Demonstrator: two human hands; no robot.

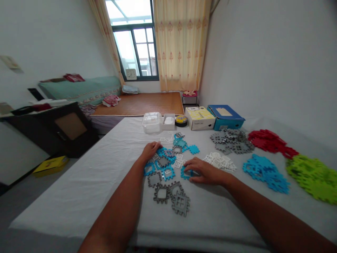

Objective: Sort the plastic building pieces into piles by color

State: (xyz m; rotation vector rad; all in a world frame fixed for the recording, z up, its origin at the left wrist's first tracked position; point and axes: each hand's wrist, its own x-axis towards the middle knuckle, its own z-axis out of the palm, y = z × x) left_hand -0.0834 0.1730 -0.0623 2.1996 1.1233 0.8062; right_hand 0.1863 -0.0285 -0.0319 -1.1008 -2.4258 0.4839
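Observation:
A flat patchwork of interlocked blue, grey and white square tiles (pixel 168 165) lies on the white-covered table (pixel 86 186) in front of me. My left hand (pixel 150 150) rests palm down on its upper left edge, fingers flat on the tiles. My right hand (pixel 202 171) presses on a blue tile (pixel 187 173) at the patchwork's right side, fingers curled over it. Grey tiles (pixel 171 196) form the near end of the patchwork.
Loose tile piles lie to the right: white (pixel 220 161), grey (pixel 231 140), blue (pixel 265 172), red (pixel 271 141), green (pixel 313 175). At the table's far edge stand a clear container (pixel 152 122), a tape roll (pixel 181 120), a white-yellow box (pixel 200 117) and a blue box (pixel 225 116).

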